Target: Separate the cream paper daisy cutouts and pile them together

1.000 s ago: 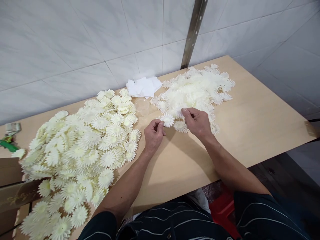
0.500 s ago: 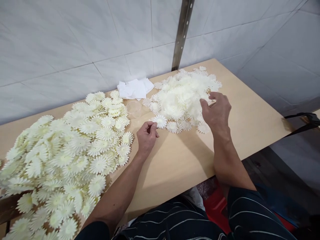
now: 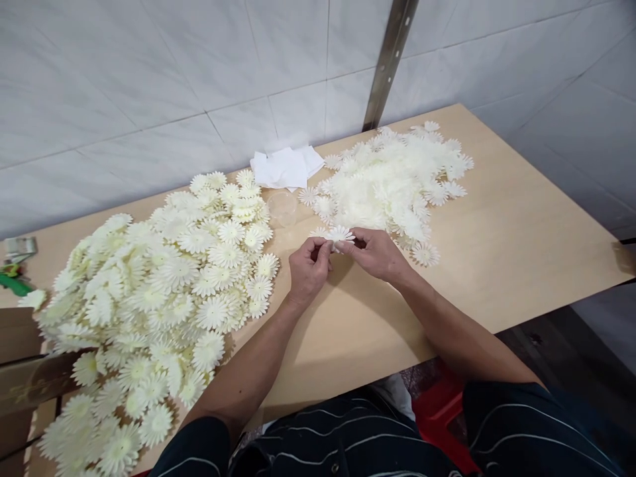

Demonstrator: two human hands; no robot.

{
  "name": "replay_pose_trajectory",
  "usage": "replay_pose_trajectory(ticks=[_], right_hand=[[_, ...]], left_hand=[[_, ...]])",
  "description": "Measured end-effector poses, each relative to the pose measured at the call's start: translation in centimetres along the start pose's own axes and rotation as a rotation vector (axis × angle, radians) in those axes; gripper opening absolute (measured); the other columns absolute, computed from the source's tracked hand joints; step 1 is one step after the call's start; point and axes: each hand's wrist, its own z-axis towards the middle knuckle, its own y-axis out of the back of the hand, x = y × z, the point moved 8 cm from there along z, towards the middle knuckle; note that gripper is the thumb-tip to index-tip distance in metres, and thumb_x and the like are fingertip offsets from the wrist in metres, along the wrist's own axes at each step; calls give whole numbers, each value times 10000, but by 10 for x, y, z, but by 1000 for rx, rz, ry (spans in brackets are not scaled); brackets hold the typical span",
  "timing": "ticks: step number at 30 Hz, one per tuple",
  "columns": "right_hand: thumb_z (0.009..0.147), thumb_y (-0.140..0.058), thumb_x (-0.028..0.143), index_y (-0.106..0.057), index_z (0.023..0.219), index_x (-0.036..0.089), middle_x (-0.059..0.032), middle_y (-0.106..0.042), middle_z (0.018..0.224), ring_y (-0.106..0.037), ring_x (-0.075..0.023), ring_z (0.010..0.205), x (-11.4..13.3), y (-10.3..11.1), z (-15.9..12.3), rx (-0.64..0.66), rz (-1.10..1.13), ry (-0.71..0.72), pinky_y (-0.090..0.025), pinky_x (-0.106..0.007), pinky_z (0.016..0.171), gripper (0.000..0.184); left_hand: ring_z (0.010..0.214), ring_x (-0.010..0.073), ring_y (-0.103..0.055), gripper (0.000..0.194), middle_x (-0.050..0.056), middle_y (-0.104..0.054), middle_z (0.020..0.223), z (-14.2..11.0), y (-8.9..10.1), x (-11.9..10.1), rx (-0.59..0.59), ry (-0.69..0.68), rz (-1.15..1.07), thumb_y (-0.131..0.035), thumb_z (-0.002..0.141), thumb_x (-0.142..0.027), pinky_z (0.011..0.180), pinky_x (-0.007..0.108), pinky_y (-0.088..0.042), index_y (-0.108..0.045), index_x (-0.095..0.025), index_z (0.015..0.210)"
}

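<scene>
My left hand (image 3: 309, 270) and my right hand (image 3: 376, 254) meet over the table, fingers pinched together. Between their fingertips is a white artificial flower (image 3: 340, 233), its thin petals spread towards the wall. Both hands are closed on it, and its lower part is hidden by my fingers. Just beyond lies a loose pile of thin white petal pieces (image 3: 382, 182), some touching or close behind my right hand. To the left of my left hand spreads a larger heap of creamy flowers (image 3: 173, 271) with yellowish centres.
A clear round plastic dish (image 3: 281, 209) and white paper sheets (image 3: 288, 167) lie between the piles. A green tool (image 3: 16, 285) is at the far left, near a cardboard box (image 3: 20, 331). Behind the wooden table (image 3: 517, 218) stands a tiled wall with a metal upright (image 3: 391, 63).
My right hand has moved left from the right-hand pile to join my left hand at the flower. The view has shifted left, showing the green tool and the box.
</scene>
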Motion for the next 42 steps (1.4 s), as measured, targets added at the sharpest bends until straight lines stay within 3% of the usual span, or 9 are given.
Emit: replay_pose_trajectory(ticks=[5,12,16,23,28,31,36,42], right_hand=[[901,-689,743,-618,710,214,29,-459,625,-387,-143,629,-2,3,0,-8,35,-50,-301,-318,588,567],[944,-602,644,-387,632,240,32,-360,610,-357,-139,634,-1,5,0,-55,-84,9,-300,-318,608,554],[976,-563,626,-366,646,244,28,-361,610,-370,-144,641,2,6,-1,-77,-139,52,-307,-323,623,542],[1045,-477,722,-344,655,250,19,-383,583,-388,-157,616,12,7,-3,-105,-168,112,-316,-332,622,627],[1060,-402,824,-449,642,242,-2,-476,590,-450,-164,623,15,9,-5,-102,-75,105,-355,-325,617,718],[1028,-440,877,-432,630,243,2,-453,584,-424,-159,616,11,10,-6,-114,15,65,-350,-321,598,748],[1002,-463,905,-346,627,247,14,-359,599,-353,-149,612,4,5,-4,-117,34,54,-316,-325,582,766],[1029,-427,883,-358,631,249,3,-423,589,-401,-159,614,3,0,-2,-113,-38,89,-336,-334,603,752]], left_hand=[[463,99,-573,429,-41,-643,581,-1,-1,-1,16,-9,38,-782,959,-620,515,233,-485,-728,-203,874],[456,96,-559,507,-38,-646,594,-1,-3,-1,52,-1,37,-746,966,-699,507,235,-472,-715,-201,879],[458,89,-557,569,-23,-689,644,0,0,1,44,20,27,-702,970,-763,497,231,-471,-724,-197,911],[481,76,-590,576,16,-756,789,1,2,4,10,46,-12,-716,962,-762,474,221,-465,-756,-188,965],[480,76,-593,580,15,-747,777,1,2,3,4,51,-19,-716,958,-767,476,218,-464,-757,-188,959],[485,79,-603,583,20,-753,798,0,1,1,27,47,-28,-708,963,-770,478,224,-465,-753,-189,958],[461,93,-571,530,-33,-661,621,-1,-3,-1,76,4,-30,-764,944,-718,498,232,-473,-749,-191,998],[461,92,-568,493,-41,-649,621,0,-1,3,26,23,-4,-828,896,-676,497,230,-482,-738,-197,965]])
